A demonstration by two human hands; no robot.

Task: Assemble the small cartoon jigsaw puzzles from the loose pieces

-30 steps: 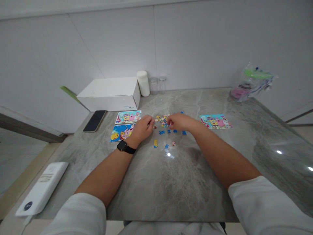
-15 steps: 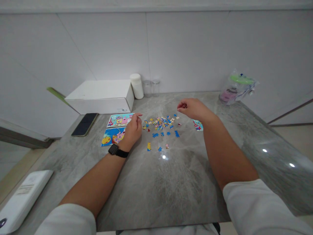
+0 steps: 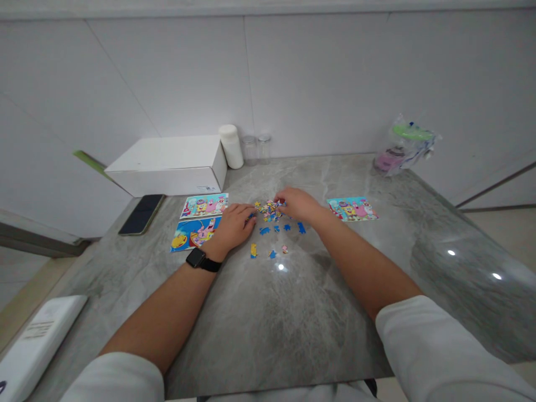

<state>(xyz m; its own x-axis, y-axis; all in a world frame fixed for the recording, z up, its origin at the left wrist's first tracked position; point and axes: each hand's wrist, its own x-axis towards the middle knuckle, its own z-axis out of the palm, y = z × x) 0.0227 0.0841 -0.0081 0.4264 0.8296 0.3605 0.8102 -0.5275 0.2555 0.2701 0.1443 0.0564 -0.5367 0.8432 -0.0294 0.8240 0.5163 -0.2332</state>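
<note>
A small pile of jigsaw puzzle pieces point(image 3: 269, 210) lies on the grey table between my two hands. My left hand point(image 3: 235, 226), a black watch on its wrist, rests at the pile's left edge with its fingers spread. On the pile's right side my right hand point(image 3: 297, 204) touches the pieces, thumb and fingers apart. In front of the pile lies a row of blue pieces point(image 3: 287, 227). Closer to me are a yellow piece point(image 3: 253, 250), a blue-and-yellow piece point(image 3: 272, 254) and a pink piece point(image 3: 285, 249).
Two cartoon picture cards, an upper card point(image 3: 204, 205) and a lower card point(image 3: 184, 237), lie on the left; another card point(image 3: 353, 209) is on the right. Around are a phone point(image 3: 141, 214), white box point(image 3: 163, 162), white bottle point(image 3: 231, 146), clear jars point(image 3: 263, 149) and a bagged item point(image 3: 404, 148).
My right hand has moved left and down onto the pile, uncovering the right card. My left hand has unfolded its fingers and shifted right to the pieces. The pile is more compact.
</note>
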